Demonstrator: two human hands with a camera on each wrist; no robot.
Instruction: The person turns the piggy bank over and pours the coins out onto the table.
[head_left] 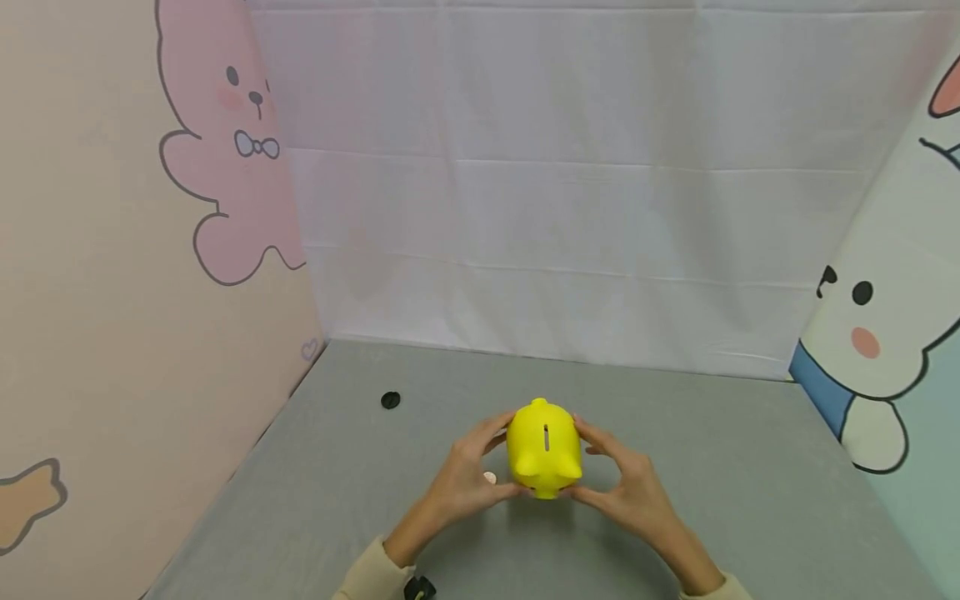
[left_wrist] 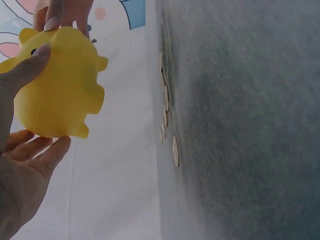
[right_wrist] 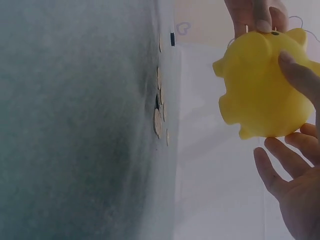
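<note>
Grey desk (head_left: 675, 500), boxed in by a white sheet (head_left: 570, 208) at the back and cartoon panels on both sides: pink bunny panel (head_left: 112, 250) left, white bunny panel (head_left: 900, 317) right.

Yellow piggy bank (head_left: 545, 447) sits mid-desk in the head view, coin slot on top, facing the camera. Both wrist views show it lifted clear of the desk, feet pointing at the surface with a gap under them.

Left hand (head_left: 467, 477) grasps the bank's left side, thumb and fingers curled around the body; left wrist view shows the thumb across the snout end and the other fingers spread loosely underneath. Right hand (head_left: 628, 483) grasps the right side the same way, fingertips on the flank, lower fingers slack below the belly.

Row of coins (left_wrist: 167, 120) lies on the desk directly under the bank. One pale coin (head_left: 490, 477) is visible from the head view, just beside the left hand.

Small black round cap (head_left: 390, 400) on the desk, far left, well apart from the bank.
</note>
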